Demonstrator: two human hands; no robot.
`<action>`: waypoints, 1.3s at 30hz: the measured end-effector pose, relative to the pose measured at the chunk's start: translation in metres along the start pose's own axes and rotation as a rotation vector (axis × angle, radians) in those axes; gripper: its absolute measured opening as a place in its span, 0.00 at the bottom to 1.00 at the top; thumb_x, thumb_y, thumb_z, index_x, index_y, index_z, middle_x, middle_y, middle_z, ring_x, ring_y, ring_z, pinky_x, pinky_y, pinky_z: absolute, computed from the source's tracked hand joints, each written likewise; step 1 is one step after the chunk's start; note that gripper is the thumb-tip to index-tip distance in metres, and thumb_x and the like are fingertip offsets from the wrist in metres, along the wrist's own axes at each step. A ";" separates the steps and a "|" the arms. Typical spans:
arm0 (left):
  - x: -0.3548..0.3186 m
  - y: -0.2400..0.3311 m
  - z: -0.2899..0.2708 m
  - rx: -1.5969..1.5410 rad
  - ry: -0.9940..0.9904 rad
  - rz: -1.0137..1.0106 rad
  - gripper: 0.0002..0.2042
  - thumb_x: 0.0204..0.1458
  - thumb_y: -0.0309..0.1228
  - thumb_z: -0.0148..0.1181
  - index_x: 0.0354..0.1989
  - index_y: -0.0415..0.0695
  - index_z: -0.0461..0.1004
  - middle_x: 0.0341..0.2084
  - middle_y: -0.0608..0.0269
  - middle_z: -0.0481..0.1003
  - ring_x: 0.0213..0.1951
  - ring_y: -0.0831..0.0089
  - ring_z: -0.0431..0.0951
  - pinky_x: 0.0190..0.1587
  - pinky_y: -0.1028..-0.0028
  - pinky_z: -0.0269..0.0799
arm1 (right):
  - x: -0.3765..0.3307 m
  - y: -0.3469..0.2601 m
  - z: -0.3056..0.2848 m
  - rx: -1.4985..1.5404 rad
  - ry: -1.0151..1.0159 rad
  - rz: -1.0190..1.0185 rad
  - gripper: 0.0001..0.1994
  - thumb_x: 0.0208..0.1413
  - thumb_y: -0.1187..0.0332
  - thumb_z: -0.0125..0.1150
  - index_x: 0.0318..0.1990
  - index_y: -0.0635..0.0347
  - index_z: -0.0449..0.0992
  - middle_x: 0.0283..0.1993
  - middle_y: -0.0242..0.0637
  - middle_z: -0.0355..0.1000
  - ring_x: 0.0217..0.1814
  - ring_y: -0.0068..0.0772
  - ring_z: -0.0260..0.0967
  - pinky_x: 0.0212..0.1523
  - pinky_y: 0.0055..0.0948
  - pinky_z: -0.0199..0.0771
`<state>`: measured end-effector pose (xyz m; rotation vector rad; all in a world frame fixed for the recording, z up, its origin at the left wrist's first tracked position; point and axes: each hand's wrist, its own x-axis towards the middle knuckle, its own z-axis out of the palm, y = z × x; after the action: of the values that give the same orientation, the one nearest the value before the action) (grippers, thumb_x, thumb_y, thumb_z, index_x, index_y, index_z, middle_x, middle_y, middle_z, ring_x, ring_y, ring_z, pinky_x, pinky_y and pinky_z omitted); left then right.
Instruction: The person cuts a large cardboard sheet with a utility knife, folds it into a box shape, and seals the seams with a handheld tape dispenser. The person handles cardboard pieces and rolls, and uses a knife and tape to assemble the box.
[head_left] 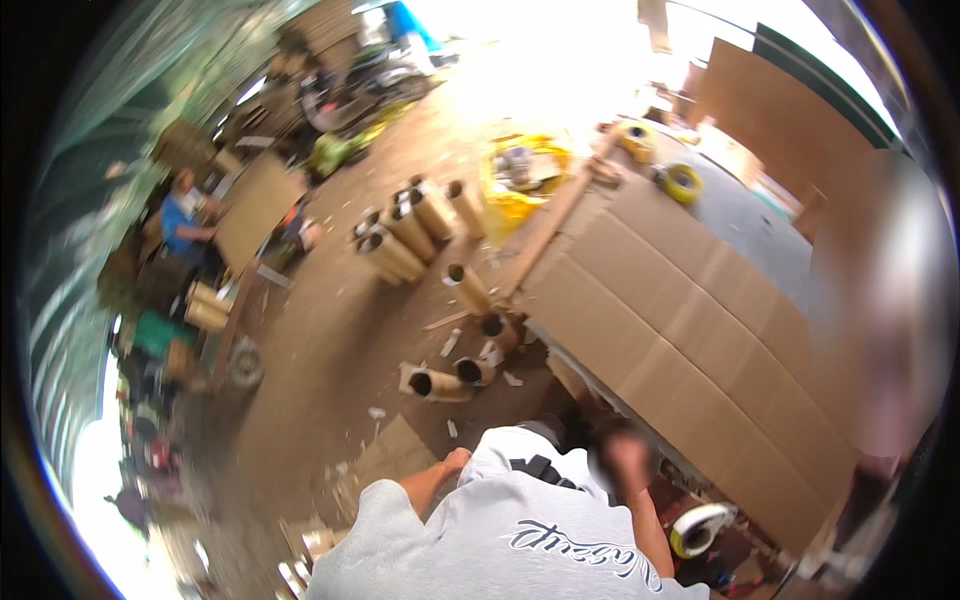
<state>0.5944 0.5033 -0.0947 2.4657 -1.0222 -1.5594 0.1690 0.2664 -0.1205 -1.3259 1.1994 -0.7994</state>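
Observation:
My left hand (457, 460) is beside the hem of my grey shirt, with its fingers mostly hidden against my clothing. By the near edge of the work table, my right hand (628, 462) is smeared by motion and has a dark blur around it, so what it holds, if anything, does not show. Closest to it lies a large creased cardboard sheet (690, 330), flat on the table. Below the right forearm, under the table edge, is a white tape roll (700, 528) with a yellow core.
Cardboard tubes (405, 225) stand grouped on the floor, and several more (437, 386) are near my feet. Yellow tape rolls (682, 183) sit on the table's grey top (755, 240). A yellow bag (525, 175) lies beyond. Far left, a person in blue (183, 222) handles cardboard. A blurred figure (890, 310) is at right.

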 end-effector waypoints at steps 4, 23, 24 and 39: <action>-0.005 -0.016 0.050 -0.159 0.106 -0.015 0.23 0.52 0.48 0.60 0.42 0.38 0.82 0.40 0.42 0.81 0.44 0.49 0.82 0.44 0.58 0.77 | 0.030 0.000 0.005 -0.083 -0.175 -0.067 0.11 0.52 0.77 0.63 0.44 0.69 0.76 0.33 0.40 0.77 0.27 0.29 0.76 0.27 0.23 0.75; -0.002 -0.144 0.058 -0.508 0.240 -0.271 0.17 0.55 0.39 0.56 0.44 0.41 0.82 0.46 0.43 0.81 0.52 0.49 0.80 0.50 0.51 0.74 | 0.127 -0.002 0.050 -0.021 -0.514 0.871 0.31 0.71 0.56 0.46 0.76 0.54 0.47 0.82 0.44 0.35 0.83 0.51 0.27 0.80 0.50 0.32; 0.001 -0.164 0.045 -0.238 0.181 -0.004 0.14 0.50 0.37 0.59 0.39 0.45 0.83 0.41 0.41 0.81 0.48 0.47 0.81 0.48 0.52 0.76 | 0.141 -0.027 0.064 -0.079 -0.490 0.842 0.31 0.71 0.56 0.46 0.76 0.54 0.47 0.81 0.44 0.35 0.83 0.51 0.28 0.80 0.50 0.32; 0.026 -0.127 -0.029 -0.592 0.770 -0.144 0.10 0.48 0.33 0.56 0.26 0.42 0.82 0.25 0.47 0.80 0.31 0.52 0.83 0.35 0.54 0.77 | 0.170 -0.163 0.327 -0.358 -0.909 0.281 0.30 0.70 0.56 0.46 0.75 0.54 0.50 0.78 0.44 0.42 0.80 0.49 0.35 0.78 0.49 0.38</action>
<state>0.6889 0.5793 -0.1478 2.3603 -0.2186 -0.6408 0.5534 0.1743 -0.0422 -1.5071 0.7584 0.2508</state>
